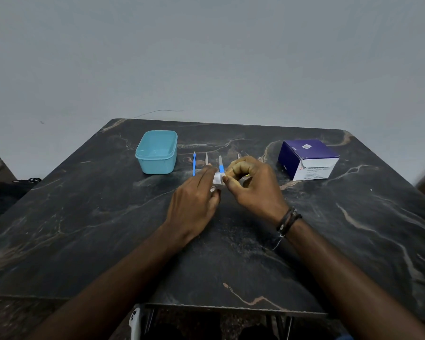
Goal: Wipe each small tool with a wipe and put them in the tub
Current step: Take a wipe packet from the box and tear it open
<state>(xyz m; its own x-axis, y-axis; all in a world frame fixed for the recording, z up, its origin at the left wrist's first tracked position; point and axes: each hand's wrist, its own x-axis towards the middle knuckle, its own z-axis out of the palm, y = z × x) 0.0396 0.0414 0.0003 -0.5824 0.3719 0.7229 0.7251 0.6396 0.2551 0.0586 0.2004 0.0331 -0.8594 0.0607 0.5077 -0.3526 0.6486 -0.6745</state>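
My left hand and my right hand meet above the middle of the table, and both pinch a small white wipe between fingertips and thumbs. Just behind the wipe a blue-handled tool with a silver tip points away from me. Its near end is hidden by the wipe, so I cannot tell whether it is held. A blue tool and a thin silver tool lie to its left. Another silver tip shows behind my right hand. The turquoise tub stands open at the far left.
A purple and white cardboard box sits at the far right of the dark marble table. A grey wall rises right behind the table's far edge. Dark objects lie on the floor to the left.
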